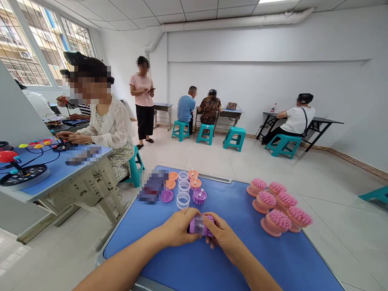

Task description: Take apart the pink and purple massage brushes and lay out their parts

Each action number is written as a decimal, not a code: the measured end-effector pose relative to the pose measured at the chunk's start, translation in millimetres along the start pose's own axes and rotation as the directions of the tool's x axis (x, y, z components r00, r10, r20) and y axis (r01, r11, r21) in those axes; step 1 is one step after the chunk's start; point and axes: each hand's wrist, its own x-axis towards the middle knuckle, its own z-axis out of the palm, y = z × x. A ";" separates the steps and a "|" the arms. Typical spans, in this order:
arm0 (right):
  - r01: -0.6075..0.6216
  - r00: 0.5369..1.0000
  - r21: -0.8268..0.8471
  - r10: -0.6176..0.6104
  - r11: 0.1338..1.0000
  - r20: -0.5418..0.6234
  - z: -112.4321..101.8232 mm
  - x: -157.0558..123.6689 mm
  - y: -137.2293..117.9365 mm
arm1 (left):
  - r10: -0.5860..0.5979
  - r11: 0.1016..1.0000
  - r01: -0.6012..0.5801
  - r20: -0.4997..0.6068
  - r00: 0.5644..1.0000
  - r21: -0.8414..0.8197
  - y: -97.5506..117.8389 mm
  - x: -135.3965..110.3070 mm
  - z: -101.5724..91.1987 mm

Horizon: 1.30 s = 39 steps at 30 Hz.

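My left hand and my right hand both grip a purple plastic brush body with a clear cylinder, held low over the blue table top. Just beyond my hands lie several clear plastic rings. Beside them are a purple bristled brush head and an orange bristled part. Orange discs and a purple disc sit to the left. Several pink bristled brushes are grouped to the right. A pixelated patch hides something at the far edge.
A seated co-worker works at a neighbouring blue table holding electronic parts and wires. Teal stools stand on the tiled floor. Further people sit at desks along the far wall, and one person stands.
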 end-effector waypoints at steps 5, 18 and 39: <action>0.017 1.000 -0.029 -0.017 0.999 0.002 -0.3 1.8 3.2 | -0.016 1.000 0.016 0.008 1.000 0.027 -3.0 -0.2 2.2; 0.024 1.000 -0.010 -0.024 1.000 0.007 4.5 -5.3 0.0 | -0.055 0.998 0.055 0.004 0.998 -0.043 4.3 -5.5 -4.7; 0.049 0.998 -0.095 -0.053 0.994 -0.039 7.4 0.4 3.2 | -0.087 0.996 0.087 -0.005 0.996 0.016 1.3 -3.7 -1.0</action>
